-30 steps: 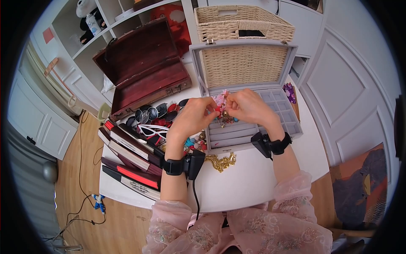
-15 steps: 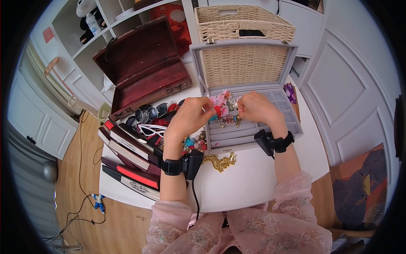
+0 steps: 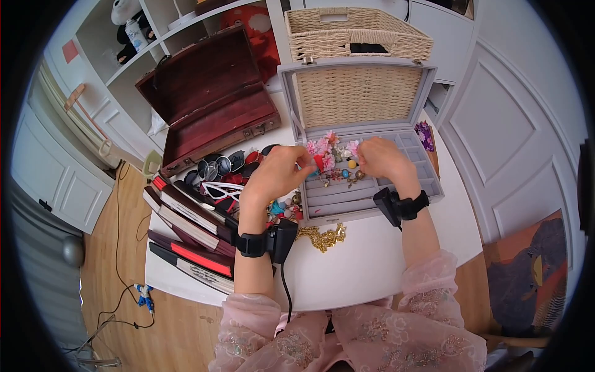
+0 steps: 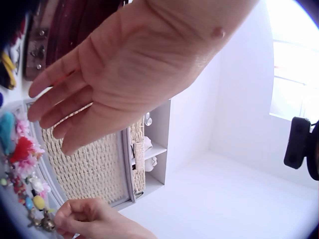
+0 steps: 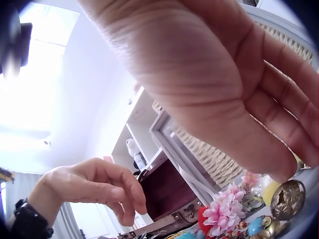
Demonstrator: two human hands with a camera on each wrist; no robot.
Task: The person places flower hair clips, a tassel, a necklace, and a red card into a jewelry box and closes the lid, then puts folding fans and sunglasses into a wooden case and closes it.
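A strand of jewellery with pink flowers [image 3: 321, 147] and coloured beads lies across the grey jewellery box [image 3: 356, 214]. My right hand [image 3: 387, 159] pinches the strand's right end, its thumb and curled fingers at a yellow bead [image 3: 352, 164] and a round bronze-coloured bead [image 5: 288, 200]. Its fingertips are partly hidden behind the thumb in the right wrist view. My left hand [image 3: 279, 170] hovers by the box's left side, fingers loosely bent and holding nothing; its bare palm shows in the left wrist view. A red piece [image 3: 319, 162] sits among the flowers near it.
Left of the box lie sunglasses [image 3: 224, 166] and mixed trinkets, with several books [image 3: 192, 226] in front. A dark red case [image 3: 214, 137] stands open behind. A gold chain [image 3: 322, 237] lies before the box; a wicker basket [image 3: 356, 31] stands behind it.
My right hand has moved right from beside the left hand, and more of the flowers and beads now shows between them. My left hand has shifted slightly, its fingers off the strand.
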